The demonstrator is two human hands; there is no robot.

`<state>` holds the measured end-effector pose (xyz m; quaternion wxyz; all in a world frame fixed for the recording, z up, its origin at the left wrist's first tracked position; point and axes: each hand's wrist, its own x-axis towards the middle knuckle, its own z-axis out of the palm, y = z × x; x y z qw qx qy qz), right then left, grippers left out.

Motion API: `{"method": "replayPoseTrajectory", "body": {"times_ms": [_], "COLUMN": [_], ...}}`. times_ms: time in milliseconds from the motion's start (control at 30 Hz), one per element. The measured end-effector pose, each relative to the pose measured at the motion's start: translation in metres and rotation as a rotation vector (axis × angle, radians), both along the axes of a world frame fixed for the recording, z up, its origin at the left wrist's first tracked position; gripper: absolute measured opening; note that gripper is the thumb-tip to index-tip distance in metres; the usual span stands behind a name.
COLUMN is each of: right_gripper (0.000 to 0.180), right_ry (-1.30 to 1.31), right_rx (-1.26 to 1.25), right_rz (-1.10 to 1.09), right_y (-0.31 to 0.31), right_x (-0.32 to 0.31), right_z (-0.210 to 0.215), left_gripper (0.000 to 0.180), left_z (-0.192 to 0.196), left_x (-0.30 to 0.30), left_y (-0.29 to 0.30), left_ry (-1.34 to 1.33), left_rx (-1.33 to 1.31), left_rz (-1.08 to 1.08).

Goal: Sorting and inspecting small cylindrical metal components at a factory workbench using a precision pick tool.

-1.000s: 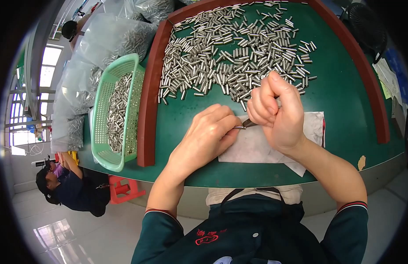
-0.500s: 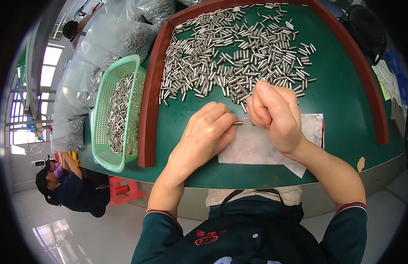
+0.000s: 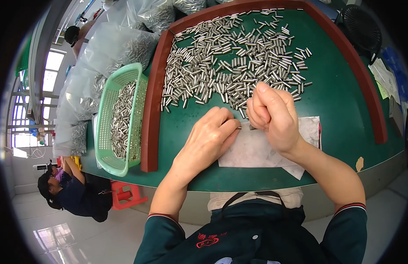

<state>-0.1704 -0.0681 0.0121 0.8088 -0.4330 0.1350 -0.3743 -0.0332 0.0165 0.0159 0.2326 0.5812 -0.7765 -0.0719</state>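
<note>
My left hand (image 3: 209, 137) is closed over the near part of the work surface, its fingertips pinching a small metal pin (image 3: 239, 128); only the pin's end shows. Just to the right, my right hand (image 3: 275, 115) is curled into a fist with the thumb on top. Whatever it may hold is hidden by the fingers. Both hands hover at a stained white cloth (image 3: 243, 154) lying on the green tabletop (image 3: 336, 105). Beyond them spreads a wide layer of loose shiny metal pins (image 3: 239, 61), the nearest close to my right knuckles.
Dark red rails (image 3: 150, 132) border the tabletop on the left, back and right. Outside the left rail stands a green perforated basket (image 3: 102, 132) of pins, beside clear bags (image 3: 98, 48) of more pins. A black fan (image 3: 362, 28) and papers (image 3: 384, 77) lie right. Another person (image 3: 76, 193) is at far left.
The pin in my left hand sticks out less from the fingertips than before. My right fist keeps nearly the same pose. The whole view has shifted slightly.
</note>
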Motion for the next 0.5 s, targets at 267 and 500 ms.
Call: {"method": "replayPoseTrajectory", "body": {"times_ms": [267,500], "right_gripper": [0.042,0.042], "right_ry": [0.035,0.016], "right_rx": [0.005,0.037], "right_rz": [-0.016,-0.005], "right_y": [0.001,0.002], "right_x": [-0.003,-0.004], "right_z": [0.000,0.001], "left_gripper": [0.007,0.008], "left_z": [-0.011,-0.018], "left_x": [0.013,0.015], "left_y": [-0.005,-0.008], "left_ry": [0.721,0.942], "left_rx": [0.027,0.026], "left_rz": [-0.008,0.000]}}
